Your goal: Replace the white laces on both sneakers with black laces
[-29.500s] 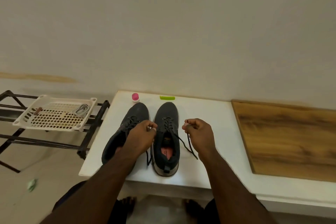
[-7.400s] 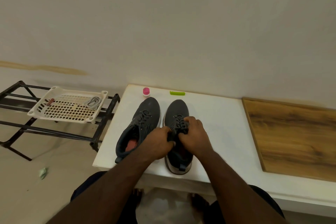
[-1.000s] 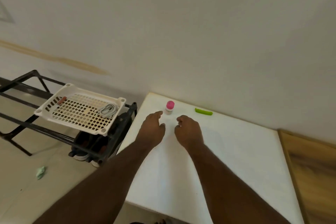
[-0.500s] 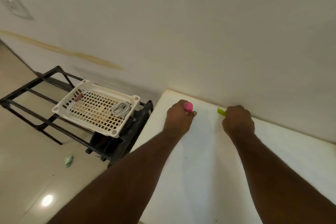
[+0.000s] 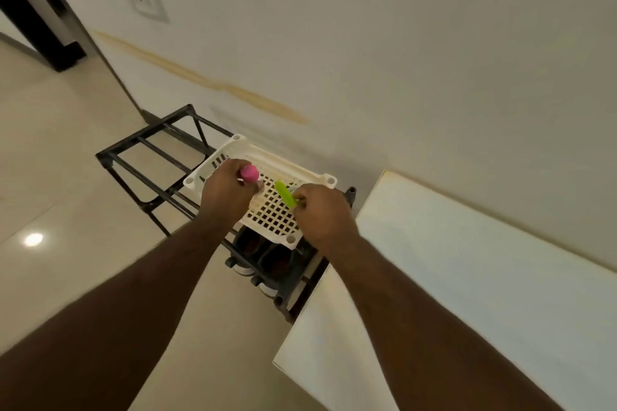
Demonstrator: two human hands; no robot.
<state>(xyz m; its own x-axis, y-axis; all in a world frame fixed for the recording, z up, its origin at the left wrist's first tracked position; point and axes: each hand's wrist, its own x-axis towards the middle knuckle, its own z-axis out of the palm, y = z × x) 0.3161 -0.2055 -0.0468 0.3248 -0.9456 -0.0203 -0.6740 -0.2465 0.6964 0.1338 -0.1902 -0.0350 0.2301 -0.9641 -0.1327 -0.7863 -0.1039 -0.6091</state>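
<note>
Left hand (image 5: pixel 224 193) grasps pink-capped bottle (image 5: pixel 249 174), right hand (image 5: pixel 321 210) pinches green strip (image 5: pixel 285 193), both over white basket (image 5: pixel 302 173) on black rack (image 5: pixel 147 140); sneakers (image 5: pixel 267 255) sit under basket, beside worktop (image 5: pixel 467 277).

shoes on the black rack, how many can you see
2, side by side on the black rack's lower shelf under the white basket: one left, one right. Basket and bars cover much of them, so more may be hidden.
</note>
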